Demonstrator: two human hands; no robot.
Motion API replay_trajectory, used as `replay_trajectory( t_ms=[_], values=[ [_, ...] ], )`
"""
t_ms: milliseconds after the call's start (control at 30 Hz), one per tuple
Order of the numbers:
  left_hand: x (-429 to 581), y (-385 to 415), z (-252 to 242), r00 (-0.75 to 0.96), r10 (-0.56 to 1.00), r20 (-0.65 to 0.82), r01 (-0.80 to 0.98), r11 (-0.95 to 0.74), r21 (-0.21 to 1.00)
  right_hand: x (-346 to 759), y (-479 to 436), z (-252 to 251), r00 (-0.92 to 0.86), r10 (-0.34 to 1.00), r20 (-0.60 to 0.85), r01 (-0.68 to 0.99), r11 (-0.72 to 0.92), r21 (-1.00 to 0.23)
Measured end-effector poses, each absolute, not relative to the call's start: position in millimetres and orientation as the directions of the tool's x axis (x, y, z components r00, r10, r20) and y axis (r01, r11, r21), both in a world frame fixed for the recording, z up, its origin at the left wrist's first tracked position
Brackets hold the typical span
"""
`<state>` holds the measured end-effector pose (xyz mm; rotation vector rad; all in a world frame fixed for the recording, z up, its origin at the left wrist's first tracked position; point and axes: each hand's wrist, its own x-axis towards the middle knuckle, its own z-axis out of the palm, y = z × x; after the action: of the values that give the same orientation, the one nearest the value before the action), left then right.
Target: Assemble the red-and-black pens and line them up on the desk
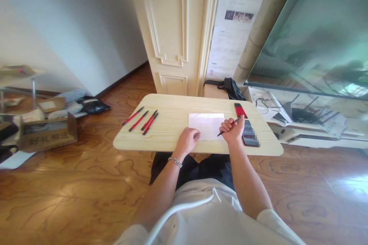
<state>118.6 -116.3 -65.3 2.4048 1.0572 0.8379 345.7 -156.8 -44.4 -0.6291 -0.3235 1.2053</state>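
Observation:
My right hand [232, 129] grips a red and black pen [229, 126] in a writing hold, its tip at the right edge of a white sheet of paper [206, 124] on the small wooden table [172, 143]. My left hand [188, 140], with a bracelet on the wrist, rests curled on the sheet's lower left corner with nothing in it. Several loose red pens [143, 120] lie spread on the table's left half. A tight bunch of red pens [240, 110] lies at the far right, just beyond my right hand.
A dark phone [250, 134] lies by my right hand near the table's right edge. A black bag [232, 88] sits behind the table. Cardboard boxes [47, 132] and clutter are on the wooden floor at left. A glass panel and router [301, 115] stand at right.

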Motion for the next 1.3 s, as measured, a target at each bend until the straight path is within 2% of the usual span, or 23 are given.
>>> replay_trajectory(
  t_ms=[367, 533, 633, 700, 800, 933, 1033, 1133, 1200, 1300],
  values=[
    [118.3, -114.3, -66.5, 0.545, 0.758, 0.359, 0.531, -0.643, 0.551, 354.7, -156.5, -36.0, 0.355, 0.929, -0.107, -0.808, 0.247, -0.534],
    [115.6, -111.7, -62.7, 0.541, 0.772, 0.334, 0.546, -0.624, 0.559, 362.7, -152.5, -26.8, 0.455, 0.885, -0.1, -0.818, 0.371, -0.44],
    [118.4, -115.8, -57.7, 0.503, 0.795, 0.337, 0.507, -0.588, 0.63, 356.8, -152.0, -24.9, 0.507, 0.856, -0.103, -0.801, 0.424, -0.423],
    [126.0, -122.4, -54.0, 0.473, 0.812, 0.342, 0.384, -0.539, 0.749, 345.6, -152.1, -25.1, 0.52, 0.846, -0.117, -0.801, 0.435, -0.413],
    [145.2, -133.4, -50.3, 0.465, 0.832, 0.304, 0.055, -0.369, 0.928, 320.9, -152.9, -27.5, 0.5, 0.859, -0.106, -0.803, 0.414, -0.43],
    [168.4, -137.2, -49.7, 0.384, 0.902, 0.2, -0.275, -0.095, 0.957, 291.0, -159.0, -37.5, 0.454, 0.885, -0.103, -0.747, 0.314, -0.587],
    [173.3, -132.1, -49.5, 0.302, 0.945, 0.123, -0.389, 0.004, 0.921, 281.8, -168.8, -51.5, 0.494, 0.862, -0.117, -0.587, 0.231, -0.776],
    [171.4, -127.3, -47.6, 0.254, 0.966, 0.047, -0.448, 0.074, 0.891, 283.6, -180.6, -64.4, 0.571, 0.821, 0.003, -0.244, 0.173, -0.954],
    [170.3, -125.6, -46.2, 0.226, 0.974, -0.011, -0.466, 0.118, 0.877, 287.8, -188.4, -67.6, 0.542, 0.833, 0.116, -0.007, 0.142, -0.99],
    [171.4, -124.2, -45.5, 0.194, 0.979, -0.058, -0.458, 0.143, 0.878, 293.7, -199.2, -62.6, 0.455, 0.863, 0.218, 0.259, 0.106, -0.96]
  ],
)
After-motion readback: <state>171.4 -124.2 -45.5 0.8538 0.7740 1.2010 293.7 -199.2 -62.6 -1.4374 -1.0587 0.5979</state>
